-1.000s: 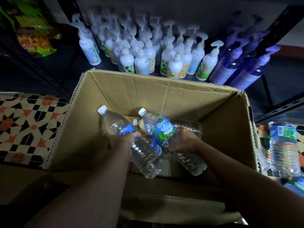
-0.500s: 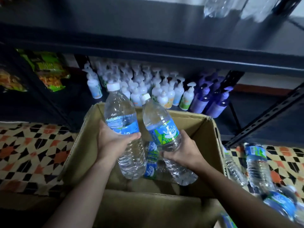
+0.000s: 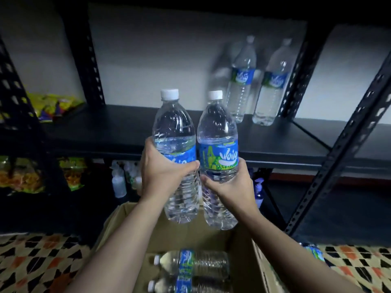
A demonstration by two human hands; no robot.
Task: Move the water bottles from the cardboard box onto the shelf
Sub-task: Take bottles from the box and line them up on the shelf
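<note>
The left water bottle (image 3: 175,142) and the right water bottle (image 3: 218,140) are upright side by side at the centre of the frame, above the cardboard box (image 3: 261,265) and in front of the black shelf (image 3: 105,127). The left hand (image 3: 163,174) wraps its fingers round the first, and the right hand (image 3: 229,185) grips the second below its label. Two spare bottles (image 3: 194,264) lie in the box at the bottom. Two shelved bottles (image 3: 241,85) stand at upper right, with snack packets (image 3: 55,106) at far left.

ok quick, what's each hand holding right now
Left hand: holds the left water bottle, upright.
Right hand: holds the right water bottle, upright.
</note>
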